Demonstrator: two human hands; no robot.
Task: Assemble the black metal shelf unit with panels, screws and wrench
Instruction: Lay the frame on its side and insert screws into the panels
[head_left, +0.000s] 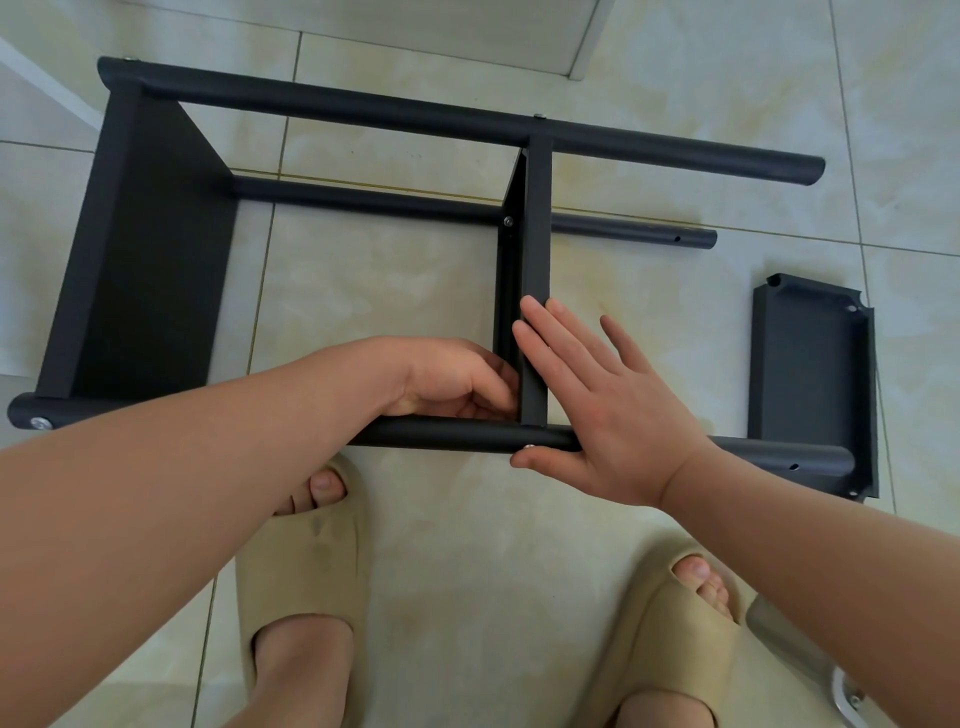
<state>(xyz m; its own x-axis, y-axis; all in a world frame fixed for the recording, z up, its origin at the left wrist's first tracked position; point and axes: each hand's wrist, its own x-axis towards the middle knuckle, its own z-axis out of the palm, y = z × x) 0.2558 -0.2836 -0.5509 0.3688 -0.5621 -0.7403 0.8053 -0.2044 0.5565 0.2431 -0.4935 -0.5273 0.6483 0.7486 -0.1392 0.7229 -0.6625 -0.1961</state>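
Observation:
The black metal shelf unit (332, 109) lies on its side on the tiled floor, its tube legs running left to right. One panel (150, 249) is fixed at the left end and a middle panel (535, 228) stands between the legs. My left hand (457, 379) is curled at the near corner of the middle panel, where it meets the near leg (457, 434); what its fingers hold is hidden. My right hand (597, 400) lies flat with straight fingers against the panel's right face, thumb beside a screw (529, 446) in the near leg. A loose panel (810, 374) lies at the right.
My two feet in beige slippers (301, 561) stand just in front of the near leg. A white door frame (582, 47) is at the top and a pale edge (31, 67) at the upper left. A shiny metal thing (847, 696) shows at the lower right.

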